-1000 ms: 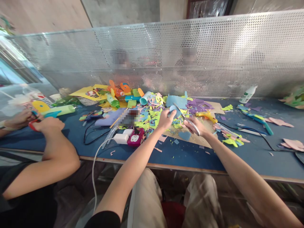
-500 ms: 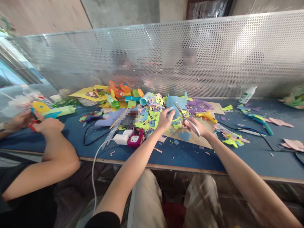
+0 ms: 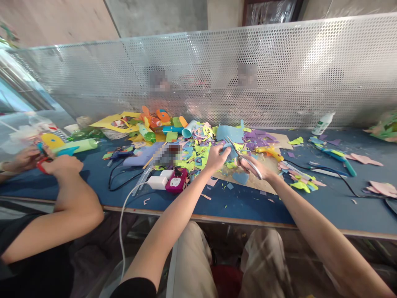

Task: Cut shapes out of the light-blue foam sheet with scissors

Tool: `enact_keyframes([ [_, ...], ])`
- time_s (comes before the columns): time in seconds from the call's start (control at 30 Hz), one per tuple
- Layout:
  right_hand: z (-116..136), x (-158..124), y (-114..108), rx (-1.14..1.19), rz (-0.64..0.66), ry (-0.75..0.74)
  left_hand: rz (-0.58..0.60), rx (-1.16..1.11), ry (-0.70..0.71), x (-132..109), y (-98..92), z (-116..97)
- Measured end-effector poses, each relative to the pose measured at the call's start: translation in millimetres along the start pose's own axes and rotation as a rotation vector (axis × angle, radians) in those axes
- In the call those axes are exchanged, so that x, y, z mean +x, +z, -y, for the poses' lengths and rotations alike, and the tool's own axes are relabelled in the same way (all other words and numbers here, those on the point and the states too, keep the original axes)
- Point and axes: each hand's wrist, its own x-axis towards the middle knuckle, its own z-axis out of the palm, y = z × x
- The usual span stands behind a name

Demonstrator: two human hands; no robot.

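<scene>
My left hand (image 3: 216, 157) pinches a small blue foam piece (image 3: 228, 150) above the table. My right hand (image 3: 254, 165) is closed round the handles of metal scissors (image 3: 238, 152), whose blades reach up and left into the blue piece. Under both hands lies a brown cardboard sheet (image 3: 259, 181) with a cut blue shape (image 3: 241, 177) on it. A heap of coloured foam scraps (image 3: 198, 145) spreads just behind my hands.
A co-worker's arms (image 3: 62, 182) work at the left with red-handled scissors. A white charger (image 3: 157, 182) and a magenta power strip (image 3: 176, 181) lie left of my arm, cable hanging over the edge. A white glue bottle (image 3: 323, 123) and a perforated metal screen (image 3: 279, 70) stand behind.
The scissor blades have closed further on the blue piece, and my hands have shifted slightly. The co-worker's hands moved a little.
</scene>
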Motion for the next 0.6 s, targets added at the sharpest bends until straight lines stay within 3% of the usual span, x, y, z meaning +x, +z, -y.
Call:
enact_keyframes([
  [0.4,8.7,-0.9,-2.9,-0.124,-0.003,-0.031,0.009,-0.049,0.028,-0.7,0.0,-1.0],
  [0.5,7.6,-0.9,-0.8,-0.145,-0.102,-0.018,0.009,-0.04,0.041,-0.7,-0.2,-2.1],
  [0.6,2.5,0.8,0.6,-0.1,-0.287,0.051,0.023,-0.051,0.042,-0.8,-0.1,-4.2],
])
